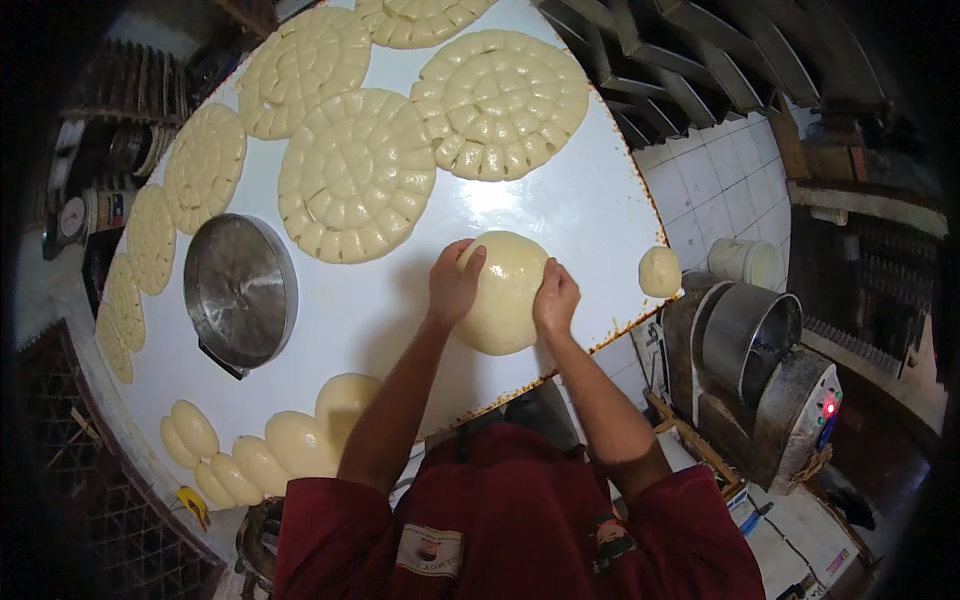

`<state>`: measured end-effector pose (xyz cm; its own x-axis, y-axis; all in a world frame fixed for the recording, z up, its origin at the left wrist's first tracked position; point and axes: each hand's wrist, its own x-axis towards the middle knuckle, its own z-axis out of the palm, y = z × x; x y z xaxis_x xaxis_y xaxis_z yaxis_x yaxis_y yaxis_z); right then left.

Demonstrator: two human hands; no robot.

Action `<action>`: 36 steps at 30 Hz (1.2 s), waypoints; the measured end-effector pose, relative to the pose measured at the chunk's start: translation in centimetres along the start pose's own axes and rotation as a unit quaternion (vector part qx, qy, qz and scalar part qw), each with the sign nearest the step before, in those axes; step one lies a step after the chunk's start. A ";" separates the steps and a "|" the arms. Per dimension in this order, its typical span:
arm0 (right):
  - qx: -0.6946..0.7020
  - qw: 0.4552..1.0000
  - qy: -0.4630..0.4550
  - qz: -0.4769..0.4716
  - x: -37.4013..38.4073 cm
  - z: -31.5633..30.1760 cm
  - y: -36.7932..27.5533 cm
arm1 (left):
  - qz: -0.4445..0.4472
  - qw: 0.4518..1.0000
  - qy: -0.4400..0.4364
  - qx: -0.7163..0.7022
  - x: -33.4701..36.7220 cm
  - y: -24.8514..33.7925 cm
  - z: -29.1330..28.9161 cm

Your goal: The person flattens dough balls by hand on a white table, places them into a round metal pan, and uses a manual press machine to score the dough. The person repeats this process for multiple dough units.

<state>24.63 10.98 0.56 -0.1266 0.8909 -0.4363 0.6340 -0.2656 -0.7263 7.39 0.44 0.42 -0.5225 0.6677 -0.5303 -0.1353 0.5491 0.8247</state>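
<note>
Large dough ball (505,310): pale, smooth, glossy on top; located between both hands, over the near right part of the white table (335,310); cannot tell whether resting on the surface or raised slightly above.
Left hand (456,283): clamped on left side of ball, thumb over the upper surface.
Right hand (556,298): clamped on right side of ball, fingers curled; apart from left hand, with ball between.
Small dough ball (659,272): set alone at right corner of table, well apart from right hand.
Scored dough rounds (357,178): flat, cut in ringed segments; spread along far and left sides of table.
Round metal pan (240,295): placed left of hands, near the rounds.
Smooth dough pieces (262,465): grouped at near left edge, several touching.
Machine with metal bowl (740,335): positioned right of table, red light lit.
White bucket (743,262): located just beyond machine.
</note>
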 end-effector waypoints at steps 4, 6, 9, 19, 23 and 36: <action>0.027 0.992 0.020 -0.125 2.6 -0.4 -0.2 | 0.158 0.976 0.147 0.037 1.6 -0.4 -0.5; -0.014 0.982 -0.144 -0.119 3.4 0.3 -1.6 | 0.120 0.993 0.013 0.010 3.2 1.2 -0.3; -0.167 0.950 -0.107 -0.240 2.9 -1.6 -5.5 | 0.276 0.949 0.113 0.106 1.3 4.0 -0.9; -0.453 0.707 -0.264 -0.474 -1.9 0.8 -4.5 | 0.345 0.845 -0.090 0.398 -3.5 0.8 0.6; -0.500 0.685 -0.294 -0.441 -1.7 0.1 -3.9 | 0.296 0.839 -0.117 0.442 -3.3 1.4 1.1; -0.433 0.716 -0.214 -0.503 2.7 -2.6 -1.8 | 0.333 0.839 -0.026 0.430 -1.3 3.4 6.9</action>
<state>25.16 14.82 2.05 -0.9570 0.2269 -0.1807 0.2696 0.9257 -0.2652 13.40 4.91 2.55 -0.2004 0.9791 -0.0339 0.8409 0.1896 0.5069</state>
